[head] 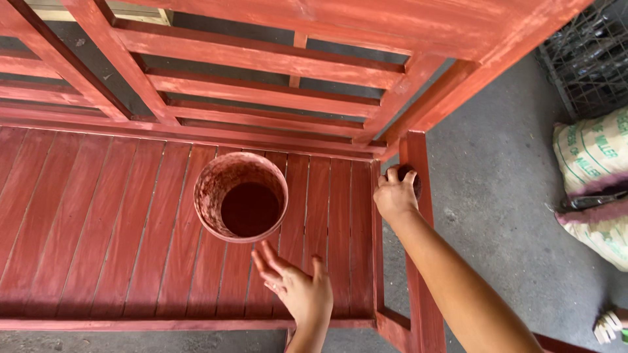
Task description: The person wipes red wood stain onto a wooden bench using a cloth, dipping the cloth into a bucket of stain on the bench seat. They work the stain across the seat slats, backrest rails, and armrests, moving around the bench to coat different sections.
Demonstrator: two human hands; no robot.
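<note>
Okay, my left hand [297, 291] hovers open-fingered just below the paint bucket [241, 197] on the red slatted bench [98, 222]; my right hand [394, 193] seemingly presses something dark against the armrest [418, 157].

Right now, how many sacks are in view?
2. Both lie on the concrete floor at the right edge: one sack above, another sack just below it. Both are cut off by the frame; more may be hidden.

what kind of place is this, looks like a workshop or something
Probably a furniture workshop or painting yard: a red-stained slatted wooden bench stands on a bare concrete floor, an open container of red stain sits on its seat, and filled sacks lie beside a wire crate.
</note>
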